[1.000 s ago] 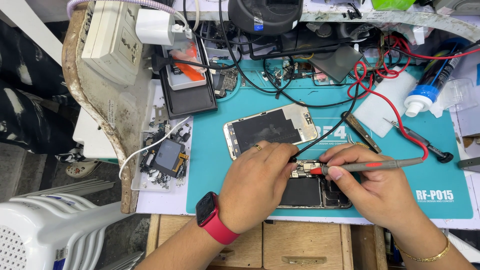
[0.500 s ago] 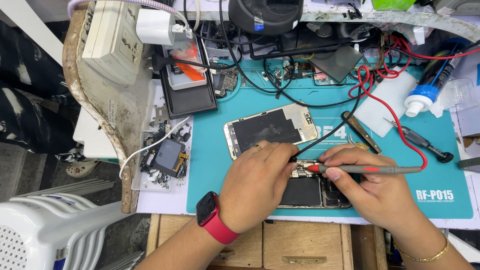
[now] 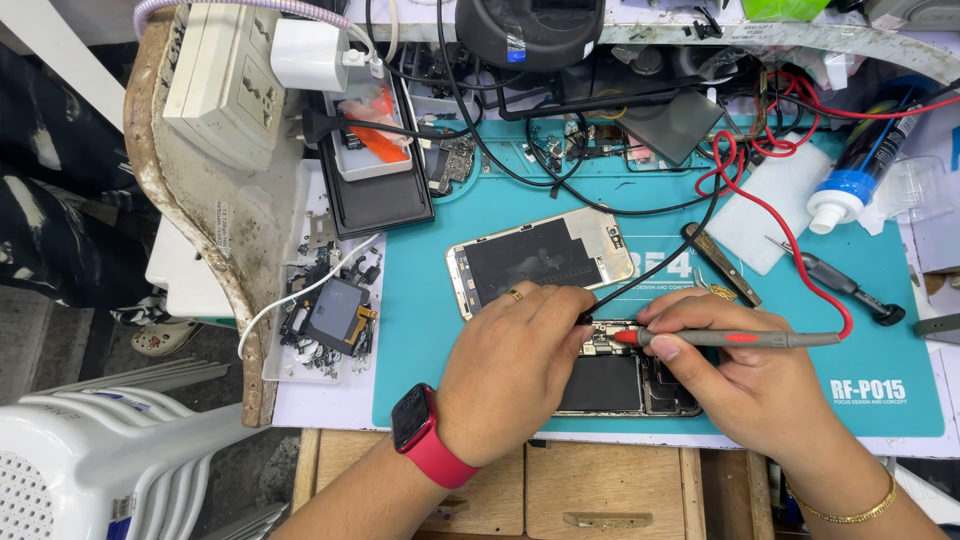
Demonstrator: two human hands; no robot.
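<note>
Lay opened on the teal rubber work mat (image 3: 420, 330), just under the fingertips of both hands: a dark opened smartphone (image 3: 625, 380) with its black battery slab and metal-shielded circuit board bared, the board end up beneath the fingers. Left hand (image 3: 515, 370), ring on one finger and red watch (image 3: 425, 440) at the wrist, curled shut over a black probe whose black lead (image 3: 690, 235) ran off beyond the fingertips. Right hand (image 3: 745, 375) pinched closed around a grey probe with red tip (image 3: 735, 339), tip touching the board just past the thumb. Beyond the left knuckles rested a detached silver-framed phone screen (image 3: 540, 260), face down. Compared with half a second before: probe shifted slightly, its red tip nudged along the board; both hands otherwise stayed planted over the phone.
</note>
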